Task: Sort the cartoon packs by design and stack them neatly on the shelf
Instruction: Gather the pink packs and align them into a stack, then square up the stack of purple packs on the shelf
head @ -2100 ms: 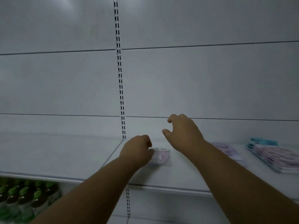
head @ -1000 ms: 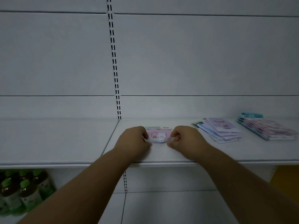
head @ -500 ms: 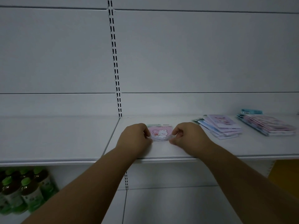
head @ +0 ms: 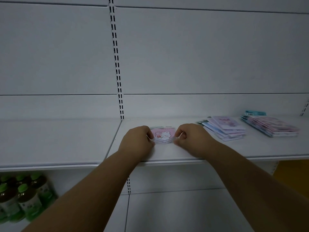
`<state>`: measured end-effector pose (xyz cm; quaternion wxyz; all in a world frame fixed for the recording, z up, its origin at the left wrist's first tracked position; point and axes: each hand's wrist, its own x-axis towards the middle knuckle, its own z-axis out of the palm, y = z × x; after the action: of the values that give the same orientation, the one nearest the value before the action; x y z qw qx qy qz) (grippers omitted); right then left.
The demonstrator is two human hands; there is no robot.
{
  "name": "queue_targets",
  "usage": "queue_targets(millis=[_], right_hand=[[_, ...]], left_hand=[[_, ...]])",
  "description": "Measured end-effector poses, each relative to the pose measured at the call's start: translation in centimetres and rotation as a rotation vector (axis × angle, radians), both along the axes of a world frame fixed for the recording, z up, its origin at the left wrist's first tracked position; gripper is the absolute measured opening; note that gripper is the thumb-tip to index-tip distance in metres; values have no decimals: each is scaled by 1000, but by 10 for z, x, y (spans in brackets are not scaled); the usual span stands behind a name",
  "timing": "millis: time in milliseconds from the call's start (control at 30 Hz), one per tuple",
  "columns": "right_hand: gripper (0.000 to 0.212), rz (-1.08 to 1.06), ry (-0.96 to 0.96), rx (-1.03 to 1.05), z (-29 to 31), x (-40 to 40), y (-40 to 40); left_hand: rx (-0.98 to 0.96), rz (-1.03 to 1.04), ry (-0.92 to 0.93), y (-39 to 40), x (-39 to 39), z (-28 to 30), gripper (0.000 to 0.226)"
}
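A small stack of pink cartoon packs [head: 163, 135] with a white bear design lies on the white shelf [head: 167, 153]. My left hand [head: 137, 143] pinches its left edge and my right hand [head: 190, 139] pinches its right edge. To the right lies a fanned pile of purple and blue packs [head: 225, 129]. Farther right sits another pile of pink packs [head: 272, 127], with a teal pack [head: 255, 113] behind it.
A slotted upright [head: 117, 64] divides the white back panels. On the lower shelf at left stand several green-capped bottles [head: 21, 196]. The left shelf bay [head: 55, 141] holds nothing visible. A yellow surface [head: 292, 171] shows below the shelf at right.
My right hand came down from above the shelf onto the pink stack's right edge. Both hands have since held the stack's sides, which shifted only slightly. The view tilted lower.
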<state>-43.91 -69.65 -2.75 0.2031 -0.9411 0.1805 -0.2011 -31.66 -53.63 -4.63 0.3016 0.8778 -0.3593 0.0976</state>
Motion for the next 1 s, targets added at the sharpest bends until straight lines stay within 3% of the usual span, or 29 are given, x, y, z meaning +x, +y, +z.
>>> queue_targets(millis=[300,600,867,1000], right_hand=[[11,11,3,-53,-1,1,-4],[19,12,-140,-169,7,-25,-40],[10,-94,-155,-196,30,-74,-133],[21,-132,-46,-240,32,-84,-174]], left_hand=[[74,7,-36,1,-5,5,14],[-28,-91,-213,-34,-46,22,20],[-40,-145,-95,-126,-94,28,18],[-15,-25,27,-176,-104,27,40]])
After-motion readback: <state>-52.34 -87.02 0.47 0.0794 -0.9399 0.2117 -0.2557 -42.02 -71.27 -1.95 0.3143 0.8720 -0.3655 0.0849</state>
